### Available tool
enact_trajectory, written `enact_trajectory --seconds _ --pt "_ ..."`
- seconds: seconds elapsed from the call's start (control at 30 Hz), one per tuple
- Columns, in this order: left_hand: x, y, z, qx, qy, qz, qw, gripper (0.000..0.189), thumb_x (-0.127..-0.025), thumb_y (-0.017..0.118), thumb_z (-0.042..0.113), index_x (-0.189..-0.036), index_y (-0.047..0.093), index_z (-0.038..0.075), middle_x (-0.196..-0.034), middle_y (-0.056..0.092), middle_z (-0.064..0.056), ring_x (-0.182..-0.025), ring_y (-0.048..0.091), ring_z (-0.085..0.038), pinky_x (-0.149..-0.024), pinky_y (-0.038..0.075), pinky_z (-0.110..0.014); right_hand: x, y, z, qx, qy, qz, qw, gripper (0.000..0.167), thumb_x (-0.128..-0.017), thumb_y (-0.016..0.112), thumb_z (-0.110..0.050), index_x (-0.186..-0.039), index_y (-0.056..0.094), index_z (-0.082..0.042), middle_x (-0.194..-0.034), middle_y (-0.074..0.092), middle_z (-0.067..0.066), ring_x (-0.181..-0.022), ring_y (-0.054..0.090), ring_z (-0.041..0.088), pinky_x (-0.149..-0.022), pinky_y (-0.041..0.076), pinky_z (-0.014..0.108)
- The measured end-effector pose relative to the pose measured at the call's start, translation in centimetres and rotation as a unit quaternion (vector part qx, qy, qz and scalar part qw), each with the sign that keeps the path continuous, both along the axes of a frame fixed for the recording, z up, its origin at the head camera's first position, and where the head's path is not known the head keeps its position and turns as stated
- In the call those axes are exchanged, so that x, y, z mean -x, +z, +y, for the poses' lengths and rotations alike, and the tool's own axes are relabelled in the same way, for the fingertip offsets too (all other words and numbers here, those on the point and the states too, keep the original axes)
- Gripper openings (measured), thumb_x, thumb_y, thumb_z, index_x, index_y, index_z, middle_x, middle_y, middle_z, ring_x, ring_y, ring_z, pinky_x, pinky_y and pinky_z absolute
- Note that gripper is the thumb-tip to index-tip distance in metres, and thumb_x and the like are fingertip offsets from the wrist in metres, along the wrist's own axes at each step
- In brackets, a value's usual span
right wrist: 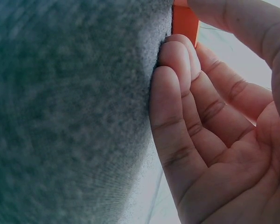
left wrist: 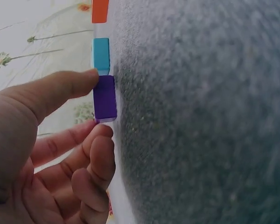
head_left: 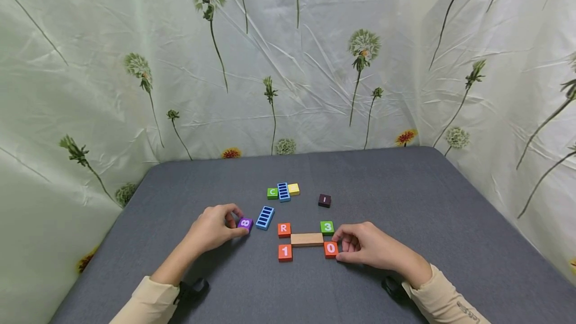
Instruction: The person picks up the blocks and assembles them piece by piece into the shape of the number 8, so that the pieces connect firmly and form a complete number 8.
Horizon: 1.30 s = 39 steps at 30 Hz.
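Observation:
My left hand [head_left: 213,227] pinches a purple block [head_left: 245,223] marked 8 between thumb and forefinger, at the left of the group. In the left wrist view the thumb meets one end of this purple block [left wrist: 105,97]. Thumb and fingertips of my right hand [head_left: 371,246] hold an orange block [head_left: 330,249] marked 0. That block adjoins the right end of a plain wooden bar [head_left: 307,239]. Around the bar's other corners sit a green block [head_left: 327,227] marked 3, an orange block [head_left: 284,229] marked R and an orange block [head_left: 285,252] marked 1.
Just right of the purple block lies a blue slotted tile [head_left: 265,217]. Farther back, a second blue tile [head_left: 283,192] stands between a green block [head_left: 272,193] marked C and a yellow block [head_left: 293,189]. A dark block [head_left: 324,200] lies behind the green 3, on the grey table [head_left: 405,189].

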<state>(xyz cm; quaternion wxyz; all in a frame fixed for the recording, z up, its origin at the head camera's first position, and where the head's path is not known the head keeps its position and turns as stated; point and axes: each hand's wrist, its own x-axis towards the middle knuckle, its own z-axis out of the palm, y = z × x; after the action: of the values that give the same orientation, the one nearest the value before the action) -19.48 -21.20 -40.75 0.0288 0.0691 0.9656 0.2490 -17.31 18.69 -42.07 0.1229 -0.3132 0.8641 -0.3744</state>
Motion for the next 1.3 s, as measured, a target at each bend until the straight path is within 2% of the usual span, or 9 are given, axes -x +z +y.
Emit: enact_trajectory --seconds 0.27,0.47,0.87,1.3 --pt "-0.4 0.5 0.9 0.011 0.039 -0.012 0.9991 0.035 -0.086 0.091 0.035 -0.108 0.074 0.013 -0.079 0.064 0.002 -0.069 0.056 -0.014 -0.060 0.041 -0.032 0.0 0.0 0.0 -0.002 -0.001 0.000 1.0000 0.022 -0.094 0.084 -0.023 -0.110 0.074 -0.011 -0.080 0.064 -0.011 -0.071 0.057 -0.003 -0.065 0.052 0.020" --pt "-0.5 0.6 1.4 0.012 0.038 -0.002 0.9992 0.039 -0.082 0.094 0.037 -0.106 0.074 0.014 -0.077 0.064 0.003 -0.068 0.055 -0.013 -0.059 0.040 -0.032 0.0 0.0 0.0 -0.002 -0.002 -0.002 1.0000 0.022 -0.094 0.084 -0.022 -0.110 0.074 -0.011 -0.080 0.064 -0.012 -0.071 0.057 -0.003 -0.065 0.052 0.020" --pt "-0.4 0.2 1.4 0.029 0.048 -0.010 0.9984 0.042 -0.082 0.094 0.037 -0.108 0.074 0.011 -0.082 0.066 0.002 -0.073 0.056 -0.014 -0.061 0.041 -0.032 0.0 0.0 0.1 -0.005 -0.002 -0.002 1.0000 0.022 -0.094 0.084 -0.022 -0.110 0.074 -0.010 -0.081 0.064 -0.011 -0.071 0.058 -0.003 -0.066 0.052 0.021" --pt "-0.5 0.2 1.5 0.024 0.049 -0.004 0.9985 0.038 -0.084 0.093 0.035 -0.104 0.073 0.010 -0.082 0.065 0.001 -0.073 0.056 -0.015 -0.062 0.040 -0.032 0.0 0.1 0.1 -0.003 -0.003 -0.002 1.0000 0.022 -0.094 0.083 -0.022 -0.110 0.074 -0.010 -0.080 0.064 -0.011 -0.071 0.057 -0.003 -0.065 0.051 0.021"
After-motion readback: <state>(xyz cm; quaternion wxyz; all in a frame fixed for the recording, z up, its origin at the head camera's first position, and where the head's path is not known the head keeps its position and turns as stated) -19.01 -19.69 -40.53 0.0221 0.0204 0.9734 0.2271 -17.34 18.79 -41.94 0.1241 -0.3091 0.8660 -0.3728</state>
